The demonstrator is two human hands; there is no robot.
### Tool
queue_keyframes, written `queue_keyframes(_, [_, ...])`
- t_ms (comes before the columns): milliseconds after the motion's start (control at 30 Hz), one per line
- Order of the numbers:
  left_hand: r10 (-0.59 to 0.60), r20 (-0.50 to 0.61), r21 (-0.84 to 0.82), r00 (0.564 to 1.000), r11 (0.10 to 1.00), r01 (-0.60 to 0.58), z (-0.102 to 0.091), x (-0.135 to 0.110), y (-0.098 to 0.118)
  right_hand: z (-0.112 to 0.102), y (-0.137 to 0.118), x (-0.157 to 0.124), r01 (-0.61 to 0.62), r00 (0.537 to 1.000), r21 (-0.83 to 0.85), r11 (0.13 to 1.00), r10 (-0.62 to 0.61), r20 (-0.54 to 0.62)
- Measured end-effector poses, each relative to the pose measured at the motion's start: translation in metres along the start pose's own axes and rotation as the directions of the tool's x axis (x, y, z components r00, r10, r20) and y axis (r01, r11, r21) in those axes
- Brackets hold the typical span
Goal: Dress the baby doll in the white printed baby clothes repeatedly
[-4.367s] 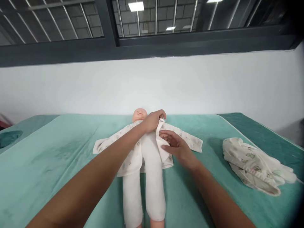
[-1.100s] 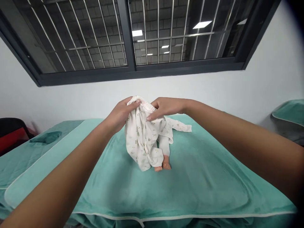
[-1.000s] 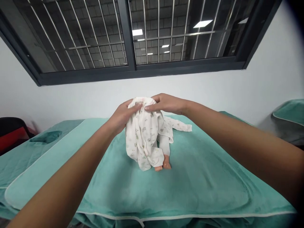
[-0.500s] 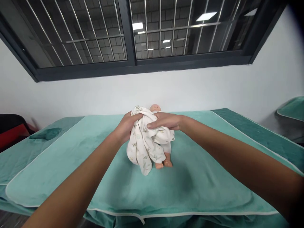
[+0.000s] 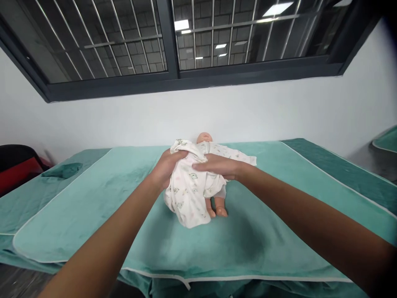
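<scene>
A baby doll lies on its back on the green mat, its head toward the wall and its bare feet toward me. White baby clothing with small printed figures is bunched over its body, and a printed sleeve stretches out to the right. My left hand grips the gathered upper left part of the cloth. Closed on its folds from the right is my right hand, with the thumb on top. Cloth and hands cover most of the doll's trunk; whether sleeve and bunched cloth are one garment cannot be told.
The light green mat with white piping covers a darker green padded surface. Behind stand a white wall and a barred window with a dark frame. A red and black object is at the far left.
The printed sleeve now shows stretched out to the right behind my right hand. The bunched cloth hangs smoother and has shifted, showing more of the doll's legs. Both hands keep their hold.
</scene>
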State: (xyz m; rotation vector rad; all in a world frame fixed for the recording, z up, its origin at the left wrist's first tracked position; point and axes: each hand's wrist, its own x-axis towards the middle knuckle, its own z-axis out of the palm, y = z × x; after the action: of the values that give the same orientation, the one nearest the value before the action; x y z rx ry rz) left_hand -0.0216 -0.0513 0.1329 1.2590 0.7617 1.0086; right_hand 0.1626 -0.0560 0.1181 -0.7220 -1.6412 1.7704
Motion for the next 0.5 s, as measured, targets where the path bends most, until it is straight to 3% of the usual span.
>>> queue_keyframes(33, [0.013, -0.034, -0.005, 0.999, 1.000, -0.013, 0.002, 0.001, -0.003, 0.001, 0.001, -0.002, -0.038, 0.998, -0.044, 0.998, 0.041, 0.054])
queue_keyframes(100, [0.005, -0.042, 0.024, 0.999, 1.000, -0.004, 0.003, 0.003, -0.006, 0.003, 0.002, -0.007, -0.031, 0.998, -0.057, 0.998, 0.034, 0.055])
queue_keyframes(233, [-0.117, 0.126, 0.173, 0.985, 0.980, 0.095, -0.002, -0.001, -0.003, 0.002, 0.004, -0.011, 0.147, 0.984, 0.088, 0.985, -0.137, -0.110])
queue_keyframes(367, [-0.237, 0.284, 0.275, 0.929, 0.948, 0.158, -0.008, -0.008, 0.004, 0.005, 0.012, -0.014, 0.166, 0.973, 0.191, 0.968, -0.129, -0.192])
queue_keyframes(433, [-0.228, 0.295, 0.257, 0.928, 0.954, 0.153, -0.006, -0.010, 0.001, 0.008, 0.017, -0.015, 0.149, 0.965, 0.216, 0.965, -0.095, -0.243])
queue_keyframes(500, [-0.152, 0.229, 0.185, 0.961, 0.977, 0.110, -0.001, -0.010, -0.005, 0.010, 0.022, -0.017, 0.135, 0.954, 0.181, 0.974, -0.078, -0.288])
